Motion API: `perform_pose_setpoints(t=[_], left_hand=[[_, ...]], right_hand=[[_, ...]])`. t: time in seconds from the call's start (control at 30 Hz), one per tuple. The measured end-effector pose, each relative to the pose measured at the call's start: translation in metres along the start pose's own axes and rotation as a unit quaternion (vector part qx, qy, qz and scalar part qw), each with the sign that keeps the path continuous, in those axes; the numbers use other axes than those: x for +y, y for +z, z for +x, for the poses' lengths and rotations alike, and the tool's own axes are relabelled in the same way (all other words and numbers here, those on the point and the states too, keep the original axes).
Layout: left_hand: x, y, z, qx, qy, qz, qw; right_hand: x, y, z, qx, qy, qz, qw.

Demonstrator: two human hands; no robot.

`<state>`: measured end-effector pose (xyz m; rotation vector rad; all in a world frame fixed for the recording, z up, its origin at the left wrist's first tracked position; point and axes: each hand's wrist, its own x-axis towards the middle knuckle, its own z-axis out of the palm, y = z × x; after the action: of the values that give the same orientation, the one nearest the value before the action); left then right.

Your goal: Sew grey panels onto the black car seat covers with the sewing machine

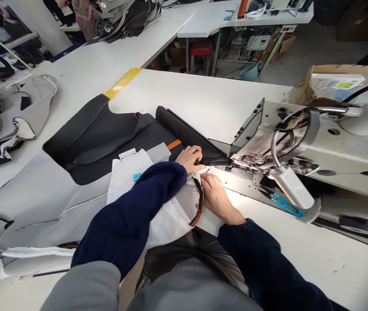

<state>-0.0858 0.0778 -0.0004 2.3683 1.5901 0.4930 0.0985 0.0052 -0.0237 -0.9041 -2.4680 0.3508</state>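
Note:
A large sewn cover of black and grey fabric point(86, 134) lies across the table, its edge running up to the sewing machine point(248, 162). My left hand point(189, 159) rests on it near the needle area, fingers bent and thumb against the edge, gripping the fabric. Just beside it, my right hand point(215, 194) is closed on the fabric's edge below the lit needle area. White lining point(167, 226) and a dark, orange-trimmed curved edge point(200, 207) hang between my arms toward my lap. Fingertips of the right hand are partly hidden by the folded cloth.
The machine's lamp point(292, 188) and a blue clip-like piece point(286, 205) are right of my hands. An open cardboard box point(303, 86) stands behind the machine. More grey covers point(31, 103) lie at left, with yellow tape point(123, 82) on the table. People work far left.

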Motion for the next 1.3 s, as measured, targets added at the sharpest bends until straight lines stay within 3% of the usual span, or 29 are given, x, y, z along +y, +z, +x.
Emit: perform_pose_setpoints(t=[0.17, 0.3, 0.5, 0.67, 0.83, 1.0, 1.2, 1.3], left_hand=[[-0.014, -0.001, 0.029, 0.012, -0.055, 0.022, 0.998], [-0.012, 0.000, 0.037, 0.013, -0.085, 0.033, 0.996], [0.027, 0.014, 0.027, 0.011, -0.105, 0.040, 0.994], [0.054, 0.027, 0.028, 0.004, -0.118, 0.068, 0.991], [0.055, 0.030, 0.033, 0.012, -0.131, 0.060, 0.989], [0.052, 0.026, 0.037, -0.017, -0.137, 0.043, 0.989], [0.053, 0.026, 0.050, -0.017, -0.167, 0.065, 0.984], [0.056, 0.022, 0.058, -0.050, -0.193, 0.057, 0.978]], right_hand=[[0.017, 0.009, 0.036, 0.054, 0.102, 0.057, 0.992], [0.025, 0.006, 0.051, 0.087, 0.110, 0.104, 0.985], [0.032, -0.011, 0.012, 0.069, 0.016, 0.090, 0.993], [0.032, -0.024, -0.019, 0.056, 0.020, 0.076, 0.995], [0.030, -0.018, -0.018, 0.022, 0.059, 0.013, 0.998], [0.035, -0.012, -0.008, 0.020, 0.038, -0.019, 0.999], [0.045, -0.019, -0.006, 0.029, 0.027, -0.007, 0.999], [0.049, -0.026, -0.008, 0.038, 0.032, 0.001, 0.999]])
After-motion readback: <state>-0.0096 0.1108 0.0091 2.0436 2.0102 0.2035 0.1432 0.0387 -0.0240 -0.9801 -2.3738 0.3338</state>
